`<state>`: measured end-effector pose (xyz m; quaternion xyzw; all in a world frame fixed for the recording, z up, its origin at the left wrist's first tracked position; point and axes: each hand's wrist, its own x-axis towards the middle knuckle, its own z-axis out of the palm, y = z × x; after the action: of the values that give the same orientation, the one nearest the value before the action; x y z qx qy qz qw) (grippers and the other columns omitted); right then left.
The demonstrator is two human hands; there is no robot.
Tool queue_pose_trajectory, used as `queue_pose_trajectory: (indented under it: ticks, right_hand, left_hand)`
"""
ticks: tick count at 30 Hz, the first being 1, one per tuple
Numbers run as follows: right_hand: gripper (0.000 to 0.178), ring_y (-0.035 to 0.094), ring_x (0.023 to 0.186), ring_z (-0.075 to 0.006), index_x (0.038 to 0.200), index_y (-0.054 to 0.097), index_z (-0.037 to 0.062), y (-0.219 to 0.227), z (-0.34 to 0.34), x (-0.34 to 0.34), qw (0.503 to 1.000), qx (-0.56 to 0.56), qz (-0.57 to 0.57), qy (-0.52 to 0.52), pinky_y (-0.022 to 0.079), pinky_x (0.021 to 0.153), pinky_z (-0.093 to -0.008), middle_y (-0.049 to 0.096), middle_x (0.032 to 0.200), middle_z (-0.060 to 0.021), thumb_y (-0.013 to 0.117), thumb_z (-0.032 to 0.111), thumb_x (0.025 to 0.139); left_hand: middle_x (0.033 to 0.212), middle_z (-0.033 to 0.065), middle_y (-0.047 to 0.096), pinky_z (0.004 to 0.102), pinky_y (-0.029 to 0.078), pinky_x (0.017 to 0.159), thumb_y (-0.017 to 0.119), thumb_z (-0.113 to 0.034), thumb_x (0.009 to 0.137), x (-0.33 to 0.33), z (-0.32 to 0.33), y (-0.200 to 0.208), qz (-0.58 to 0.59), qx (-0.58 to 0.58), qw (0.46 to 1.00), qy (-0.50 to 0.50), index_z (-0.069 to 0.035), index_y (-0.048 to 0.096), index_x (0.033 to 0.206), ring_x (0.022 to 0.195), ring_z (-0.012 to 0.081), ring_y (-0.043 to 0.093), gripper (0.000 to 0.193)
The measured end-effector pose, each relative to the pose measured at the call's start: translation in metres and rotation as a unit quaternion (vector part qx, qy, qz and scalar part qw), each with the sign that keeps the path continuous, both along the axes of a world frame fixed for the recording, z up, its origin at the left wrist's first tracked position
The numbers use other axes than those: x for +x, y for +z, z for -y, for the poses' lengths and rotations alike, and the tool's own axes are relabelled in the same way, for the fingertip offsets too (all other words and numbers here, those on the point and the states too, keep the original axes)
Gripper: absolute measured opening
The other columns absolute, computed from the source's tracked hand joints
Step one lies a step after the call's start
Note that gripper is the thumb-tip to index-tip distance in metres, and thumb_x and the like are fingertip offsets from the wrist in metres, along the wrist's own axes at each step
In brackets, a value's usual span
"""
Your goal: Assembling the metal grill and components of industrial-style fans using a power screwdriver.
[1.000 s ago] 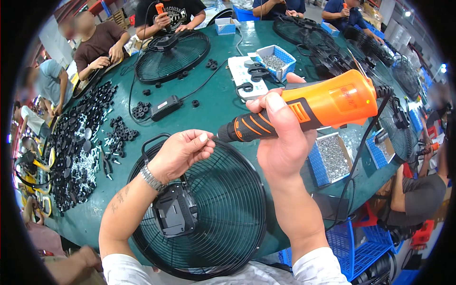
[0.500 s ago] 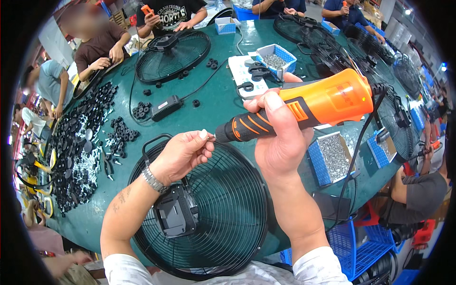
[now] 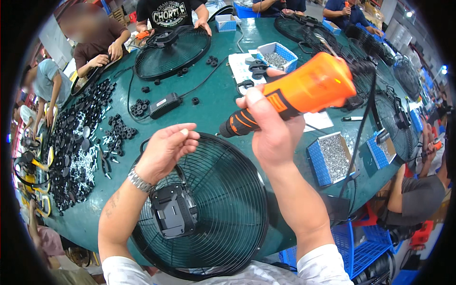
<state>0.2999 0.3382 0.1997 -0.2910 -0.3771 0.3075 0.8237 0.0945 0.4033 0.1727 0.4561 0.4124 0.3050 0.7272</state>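
Note:
My right hand [image 3: 278,128] grips an orange and black electric screwdriver [image 3: 304,90], its nose angled down to the left. A small metal tip [image 3: 218,134] shows at the nose; whether it is a screw or the bare bit I cannot tell. Left of that, my left hand [image 3: 168,147] hovers apart from the tool, its fingers curled and the thumb against them; anything inside is hidden. Below both hands lies a round black wire fan guard [image 3: 232,204], with a black motor housing [image 3: 172,213] on it and a handle partly behind my left hand.
Black plastic parts and screws [image 3: 78,152] are heaped at left, near pliers [image 3: 103,161]. A black power adapter [image 3: 165,105] lies ahead. Blue boxes of small metal parts [image 3: 331,159] stand at right. Other people work around the green table [image 3: 209,114] with more fan guards [image 3: 173,52].
My left hand has drawn back to the left from the screwdriver's tip. The screwdriver has tilted and shifted slightly left. Across the table, a person's orange tool has been lowered.

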Motion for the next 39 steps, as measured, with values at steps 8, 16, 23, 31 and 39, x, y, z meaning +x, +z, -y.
queue_pose_trajectory:
  ticks: [8, 16, 23, 31, 39]
  right_hand:
    - [0.045, 0.062, 0.071, -0.0116, 0.120, 0.050, -0.0008, -0.025, -0.036, -0.003, 0.995, -0.030, 0.089, 0.036, 0.051, 0.068, -0.0268, 0.062, 0.080, -0.0030, 0.073, 0.003, 0.082]
    - [0.040, 0.058, 0.067, -0.0076, 0.115, 0.052, -0.0018, -0.031, -0.048, -0.003, 0.988, -0.064, 0.136, 0.044, 0.048, 0.063, -0.0246, 0.061, 0.077, 0.0000, 0.073, 0.005, 0.082]
    - [0.033, 0.056, 0.065, -0.0060, 0.108, 0.055, -0.0013, -0.040, -0.056, -0.007, 0.980, -0.076, 0.182, 0.035, 0.048, 0.068, -0.0244, 0.059, 0.072, 0.0023, 0.073, 0.006, 0.081]
    - [0.023, 0.057, 0.066, -0.0070, 0.095, 0.057, 0.0025, -0.043, -0.056, -0.013, 0.982, -0.105, 0.152, 0.038, 0.048, 0.073, -0.0262, 0.060, 0.073, 0.0010, 0.073, 0.006, 0.078]
    - [0.038, 0.064, 0.067, -0.0123, 0.107, 0.059, 0.0004, -0.043, -0.065, -0.029, 0.970, -0.035, 0.238, 0.027, 0.052, 0.068, -0.0271, 0.067, 0.078, -0.0063, 0.072, 0.005, 0.071]
  left_hand:
    - [0.102, 0.0125, 0.068, 0.0259, 0.055, 0.071, 0.058, -0.013, 0.097, -0.069, 0.025, 0.015, -0.020, 0.143, 0.985, 0.098, 0.000, 0.053, 0.126, 0.084, 0.0150, 0.065, 0.032]
    - [0.109, 0.0142, 0.068, 0.0257, 0.055, 0.071, 0.056, -0.015, 0.099, -0.141, 0.062, -0.015, -0.128, 0.228, 0.937, 0.230, 0.002, 0.053, 0.128, 0.086, 0.0152, 0.066, 0.033]
    - [0.112, 0.0140, 0.067, 0.0253, 0.054, 0.074, 0.055, -0.017, 0.100, -0.188, 0.086, -0.040, -0.207, 0.252, 0.895, 0.304, 0.002, 0.055, 0.126, 0.090, 0.0136, 0.064, 0.033]
    - [0.115, 0.0133, 0.066, 0.0290, 0.052, 0.086, 0.053, -0.019, 0.102, -0.244, 0.101, -0.077, -0.304, 0.288, 0.839, 0.348, 0.003, 0.057, 0.125, 0.099, 0.0164, 0.064, 0.032]
    - [0.108, 0.0085, 0.069, 0.0260, 0.047, 0.080, 0.054, -0.018, 0.100, -0.261, 0.105, -0.104, -0.408, 0.230, 0.830, 0.302, 0.005, 0.062, 0.118, 0.089, 0.0112, 0.060, 0.030]
